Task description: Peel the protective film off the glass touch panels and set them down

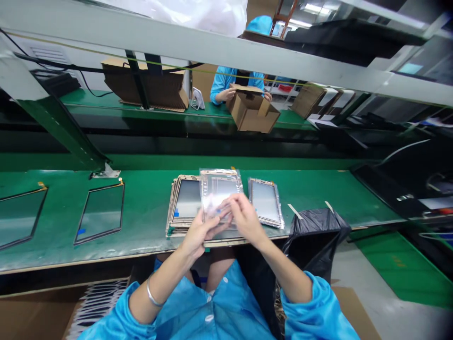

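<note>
A flat screen panel in a clear plastic bag (220, 183) is in front of me, tilted up over the bench edge. My left hand (198, 234) is closed on its lower left part. At the near end of the bag, the fingers of my right hand (246, 219) are pinched together on the plastic, slightly blurred. Just left of it lies a stack of framed screen panels (189, 199), the top one with a blue tab. To the right, more panels in clear bags (266, 202) are piled up.
Two dark-framed glass panels (101, 210) (21, 215) lie on the green bench (148, 208) at left. A black bag (316, 231) is taped to the front edge at right. A slanted green post (67, 127) rises at left. Across the bench, a person holds a cardboard box (253, 111).
</note>
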`<action>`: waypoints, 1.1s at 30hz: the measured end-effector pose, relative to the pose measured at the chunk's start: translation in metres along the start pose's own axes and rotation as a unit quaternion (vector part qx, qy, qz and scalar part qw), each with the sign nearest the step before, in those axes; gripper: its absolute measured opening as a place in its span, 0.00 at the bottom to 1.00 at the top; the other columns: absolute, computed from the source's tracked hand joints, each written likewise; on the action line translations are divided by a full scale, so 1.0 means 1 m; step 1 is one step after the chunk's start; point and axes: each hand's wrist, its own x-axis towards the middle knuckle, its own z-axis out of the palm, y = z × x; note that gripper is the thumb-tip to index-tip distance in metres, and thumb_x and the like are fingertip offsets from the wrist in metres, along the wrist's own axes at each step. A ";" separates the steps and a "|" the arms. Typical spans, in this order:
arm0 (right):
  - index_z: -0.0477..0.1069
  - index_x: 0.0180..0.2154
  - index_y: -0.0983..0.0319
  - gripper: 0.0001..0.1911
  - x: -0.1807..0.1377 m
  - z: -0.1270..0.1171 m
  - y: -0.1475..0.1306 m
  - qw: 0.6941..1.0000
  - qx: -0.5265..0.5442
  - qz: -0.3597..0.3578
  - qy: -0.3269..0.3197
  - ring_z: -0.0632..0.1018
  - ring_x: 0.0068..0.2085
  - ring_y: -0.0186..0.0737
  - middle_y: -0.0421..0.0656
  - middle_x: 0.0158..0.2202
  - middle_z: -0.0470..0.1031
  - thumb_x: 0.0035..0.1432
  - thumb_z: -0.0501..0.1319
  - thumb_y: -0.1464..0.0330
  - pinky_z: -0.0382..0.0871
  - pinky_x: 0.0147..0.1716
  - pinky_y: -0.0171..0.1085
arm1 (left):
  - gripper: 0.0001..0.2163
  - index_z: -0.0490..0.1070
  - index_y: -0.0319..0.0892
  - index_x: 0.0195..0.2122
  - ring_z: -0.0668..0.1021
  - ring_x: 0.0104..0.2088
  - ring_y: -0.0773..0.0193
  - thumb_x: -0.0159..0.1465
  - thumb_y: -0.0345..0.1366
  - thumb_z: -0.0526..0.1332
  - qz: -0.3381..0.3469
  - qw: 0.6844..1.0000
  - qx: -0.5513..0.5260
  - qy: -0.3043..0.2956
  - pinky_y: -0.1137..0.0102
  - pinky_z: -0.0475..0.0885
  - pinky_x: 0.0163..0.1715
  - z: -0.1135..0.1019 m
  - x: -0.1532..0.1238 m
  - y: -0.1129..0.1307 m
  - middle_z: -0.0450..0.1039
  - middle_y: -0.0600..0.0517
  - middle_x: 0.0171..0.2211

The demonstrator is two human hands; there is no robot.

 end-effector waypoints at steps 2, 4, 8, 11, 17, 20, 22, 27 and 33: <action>0.61 0.37 0.59 0.08 0.010 -0.015 0.010 0.988 0.128 0.074 0.049 0.78 0.28 0.37 0.40 0.29 0.74 0.67 0.48 0.64 0.72 0.22 0.33 | 0.33 0.57 0.50 0.61 0.73 0.54 0.52 0.56 0.24 0.65 0.001 0.998 0.044 -0.043 0.61 0.74 0.49 -0.006 -0.002 -0.003 0.63 0.47 0.61; 0.61 0.36 0.60 0.08 0.021 -0.047 0.027 0.961 0.198 0.106 0.159 0.79 0.27 0.40 0.42 0.28 0.75 0.64 0.52 0.62 0.71 0.19 0.33 | 0.31 0.58 0.48 0.60 0.74 0.53 0.52 0.57 0.26 0.65 -0.004 0.993 0.083 -0.084 0.63 0.74 0.48 -0.016 -0.006 -0.003 0.65 0.45 0.60; 0.60 0.30 0.59 0.08 0.024 -0.141 0.071 0.891 0.206 0.090 0.395 0.80 0.28 0.42 0.45 0.28 0.76 0.58 0.58 0.65 0.70 0.20 0.32 | 0.23 0.65 0.46 0.54 0.78 0.48 0.51 0.57 0.31 0.66 -0.025 0.985 0.147 -0.087 0.67 0.76 0.40 -0.039 -0.020 0.003 0.71 0.44 0.54; 0.56 0.29 0.56 0.10 0.009 -0.181 0.092 0.847 0.184 0.065 0.494 0.80 0.28 0.38 0.40 0.27 0.75 0.59 0.57 0.65 0.69 0.20 0.31 | 0.19 0.68 0.44 0.50 0.81 0.40 0.54 0.57 0.35 0.67 -0.022 0.985 0.168 -0.027 0.71 0.76 0.34 -0.051 -0.032 0.006 0.77 0.43 0.46; 0.59 0.36 0.58 0.11 -0.009 -0.102 0.066 0.901 0.161 0.097 0.390 0.80 0.26 0.39 0.39 0.27 0.75 0.61 0.58 0.59 0.69 0.18 0.30 | 0.20 0.68 0.43 0.46 0.82 0.36 0.55 0.55 0.42 0.69 -0.015 0.982 0.189 -0.019 0.70 0.74 0.32 -0.046 -0.037 -0.002 0.80 0.44 0.41; 0.59 0.35 0.58 0.17 -0.006 -0.060 0.039 0.915 0.276 0.154 0.251 0.80 0.26 0.42 0.39 0.25 0.75 0.59 0.58 0.53 0.71 0.18 0.32 | 0.21 0.68 0.42 0.46 0.82 0.37 0.55 0.54 0.44 0.69 -0.003 0.977 0.214 -0.010 0.70 0.74 0.33 -0.041 -0.037 -0.006 0.80 0.44 0.41; 0.59 0.36 0.58 0.21 -0.004 -0.049 0.026 0.903 0.350 0.168 0.185 0.81 0.29 0.42 0.41 0.27 0.77 0.59 0.56 0.48 0.73 0.21 0.33 | 0.21 0.68 0.42 0.46 0.82 0.38 0.55 0.55 0.45 0.68 0.018 0.972 0.235 0.000 0.70 0.74 0.34 -0.041 -0.038 -0.007 0.79 0.43 0.41; 0.63 0.34 0.59 0.24 -0.005 -0.051 0.016 0.898 0.364 0.200 0.147 0.79 0.26 0.41 0.40 0.24 0.76 0.49 0.66 0.48 0.70 0.22 0.32 | 0.21 0.68 0.40 0.46 0.81 0.38 0.54 0.56 0.46 0.67 0.050 0.960 0.276 -0.005 0.67 0.75 0.36 -0.051 -0.037 -0.009 0.79 0.42 0.41; 0.65 0.26 0.60 0.22 -0.003 -0.056 0.022 0.825 0.484 0.240 0.168 0.75 0.24 0.34 0.36 0.23 0.72 0.41 0.73 0.56 0.66 0.19 0.29 | 0.24 0.66 0.37 0.50 0.81 0.35 0.57 0.57 0.43 0.67 0.060 0.951 0.303 -0.010 0.68 0.75 0.35 -0.056 -0.038 -0.015 0.80 0.43 0.37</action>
